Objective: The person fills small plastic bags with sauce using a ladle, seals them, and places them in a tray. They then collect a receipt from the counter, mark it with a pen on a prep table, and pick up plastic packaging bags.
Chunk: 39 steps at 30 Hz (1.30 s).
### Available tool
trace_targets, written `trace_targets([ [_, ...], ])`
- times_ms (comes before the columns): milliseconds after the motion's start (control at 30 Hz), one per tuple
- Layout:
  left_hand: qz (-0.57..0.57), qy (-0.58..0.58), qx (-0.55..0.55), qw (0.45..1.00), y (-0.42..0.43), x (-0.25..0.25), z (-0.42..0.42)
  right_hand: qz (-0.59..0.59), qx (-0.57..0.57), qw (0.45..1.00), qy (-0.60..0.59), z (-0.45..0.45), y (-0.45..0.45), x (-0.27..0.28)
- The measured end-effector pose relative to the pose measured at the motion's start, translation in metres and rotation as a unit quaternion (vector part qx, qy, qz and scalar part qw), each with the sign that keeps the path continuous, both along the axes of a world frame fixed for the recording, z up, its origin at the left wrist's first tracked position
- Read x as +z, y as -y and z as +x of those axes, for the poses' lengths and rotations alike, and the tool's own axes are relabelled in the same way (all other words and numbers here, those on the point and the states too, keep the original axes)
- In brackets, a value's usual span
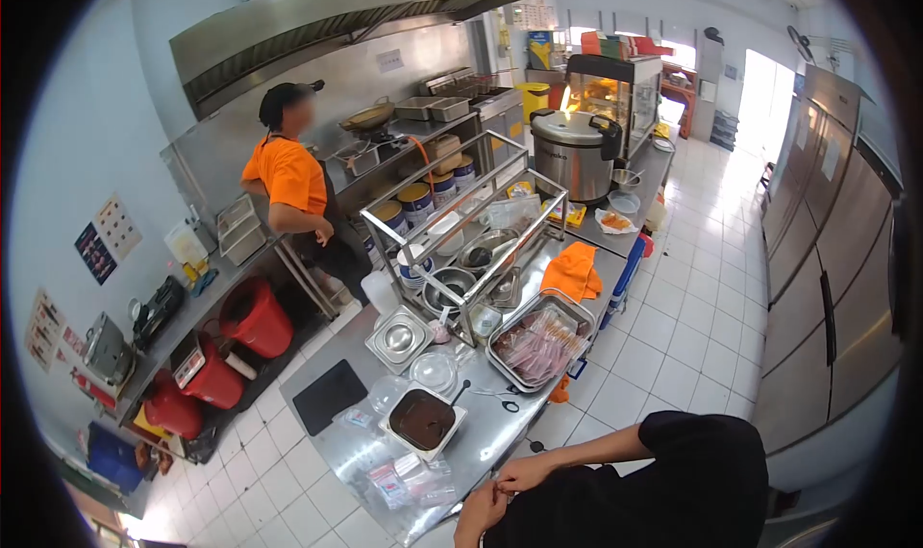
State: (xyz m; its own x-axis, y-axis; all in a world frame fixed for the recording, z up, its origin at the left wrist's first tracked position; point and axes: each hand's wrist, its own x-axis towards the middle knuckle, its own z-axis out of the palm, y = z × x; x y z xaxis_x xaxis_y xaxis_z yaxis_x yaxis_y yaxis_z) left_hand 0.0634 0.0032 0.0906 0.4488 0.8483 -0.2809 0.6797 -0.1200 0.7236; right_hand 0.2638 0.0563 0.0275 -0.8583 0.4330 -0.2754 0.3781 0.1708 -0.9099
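My right hand [524, 473] and my left hand [480, 510] meet close together at the table's near edge, fingers closed. Whatever they may hold is too small or hidden to make out. Just beyond them lie clear plastic packets [394, 485]. A square metal container [464, 423] of dark brown sauce stands behind the packets, with a black-handled utensil [461, 391] in it. To its right are scissors [509, 405] with black handles. Farther right, a deep metal tray [524, 387] holds many pinkish, plastic-wrapped pieces.
A black flat board [329, 396], clear round lids [435, 373] and a metal frame rack [461, 293] stand on the steel table [322, 452]. An orange cloth [572, 269] lies behind the tray. A person in an orange shirt [288, 178] stands across the table. A large cooker [574, 154] is farther back.
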Motion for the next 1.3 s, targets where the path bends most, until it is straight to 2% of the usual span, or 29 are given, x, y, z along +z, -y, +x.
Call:
trace_targets([
  [33, 0.041, 0.008, 0.028, 0.999, -0.005, -0.012, -0.011, 0.04, -0.022, 0.999, -0.008, -0.012, -0.006, 0.0],
  [133, 0.056, -0.008, 0.008, 0.998, -0.026, -0.015, -0.029, 0.092, -0.06, 0.994, -0.02, -0.032, -0.017, 0.011],
  [167, 0.074, 0.009, 0.007, 0.997, -0.029, -0.021, -0.033, 0.077, -0.116, 0.989, -0.046, -0.035, -0.013, 0.019],
  [233, 0.109, 0.046, 0.016, 0.993, -0.042, -0.039, -0.034, 0.006, -0.16, 0.987, -0.033, -0.037, -0.016, 0.018],
  [333, -0.044, 0.181, 0.098, 0.978, -0.052, -0.056, -0.027, -0.096, -0.228, 0.969, -0.016, -0.037, -0.021, 0.011],
  [367, -0.031, 0.235, 0.107, 0.966, -0.053, -0.057, -0.024, -0.131, -0.243, 0.961, 0.006, -0.034, -0.025, 0.01],
  [400, 0.002, 0.188, 0.088, 0.978, -0.057, -0.06, -0.023, -0.168, -0.257, 0.951, 0.03, -0.031, -0.025, 0.013],
  [500, 0.097, 0.044, 0.017, 0.994, -0.068, -0.077, -0.02, 0.088, -0.278, 0.957, 0.002, -0.018, -0.024, -0.025],
  [567, 0.151, -0.06, -0.051, 0.985, -0.067, -0.092, -0.025, 0.152, -0.207, 0.964, 0.061, -0.012, -0.02, -0.02],
  [600, 0.125, -0.102, -0.067, 0.985, -0.066, -0.084, -0.026, 0.177, -0.164, 0.967, 0.086, -0.011, -0.018, -0.013],
  [633, 0.089, -0.142, -0.076, 0.983, -0.068, -0.068, -0.018, 0.178, -0.168, 0.962, 0.118, -0.01, -0.021, 0.0],
  [700, 0.088, -0.079, -0.075, 0.99, -0.076, -0.051, -0.02, 0.139, -0.124, 0.969, 0.16, -0.013, -0.033, 0.031],
  [733, 0.054, -0.059, -0.082, 0.993, -0.083, -0.04, -0.021, 0.143, -0.13, 0.974, 0.12, -0.011, -0.038, 0.033],
  [767, 0.022, -0.075, -0.085, 0.993, -0.09, -0.015, -0.017, 0.139, -0.119, 0.973, 0.143, -0.01, -0.043, 0.043],
  [800, 0.047, -0.07, -0.055, 0.995, -0.09, -0.017, -0.017, 0.16, -0.165, 0.967, 0.108, -0.012, -0.043, 0.039],
  [833, 0.104, -0.026, 0.005, 0.994, -0.089, -0.03, -0.014, 0.152, -0.153, 0.962, 0.167, -0.013, -0.05, 0.058],
  [867, 0.114, -0.019, 0.051, 0.992, -0.085, -0.034, -0.009, 0.127, -0.15, 0.965, 0.174, -0.014, -0.053, 0.072],
  [900, 0.15, 0.014, 0.089, 0.985, -0.077, -0.037, -0.01, 0.152, -0.144, 0.958, 0.195, -0.015, -0.051, 0.078],
  [933, 0.119, 0.017, 0.087, 0.989, -0.075, -0.013, -0.011, 0.233, -0.126, 0.936, 0.23, -0.013, -0.048, 0.079],
  [1000, 0.065, 0.006, 0.011, 0.998, -0.079, 0.013, -0.022, 0.193, -0.101, 0.946, 0.239, -0.018, -0.056, 0.099],
  [1100, 0.098, 0.098, 0.024, 0.99, -0.073, 0.061, -0.042, 0.161, -0.096, 0.963, 0.196, -0.029, -0.063, 0.141],
  [1167, 0.166, 0.116, -0.012, 0.979, -0.077, 0.093, -0.057, 0.166, -0.111, 0.969, 0.148, -0.03, -0.072, 0.154],
  [1200, 0.198, 0.124, -0.029, 0.972, -0.077, 0.099, -0.061, 0.166, -0.118, 0.971, 0.124, -0.031, -0.077, 0.159],
  [1300, 0.276, 0.099, 0.015, 0.956, -0.081, 0.084, -0.052, 0.129, -0.111, 0.981, 0.09, -0.04, -0.091, 0.188],
])
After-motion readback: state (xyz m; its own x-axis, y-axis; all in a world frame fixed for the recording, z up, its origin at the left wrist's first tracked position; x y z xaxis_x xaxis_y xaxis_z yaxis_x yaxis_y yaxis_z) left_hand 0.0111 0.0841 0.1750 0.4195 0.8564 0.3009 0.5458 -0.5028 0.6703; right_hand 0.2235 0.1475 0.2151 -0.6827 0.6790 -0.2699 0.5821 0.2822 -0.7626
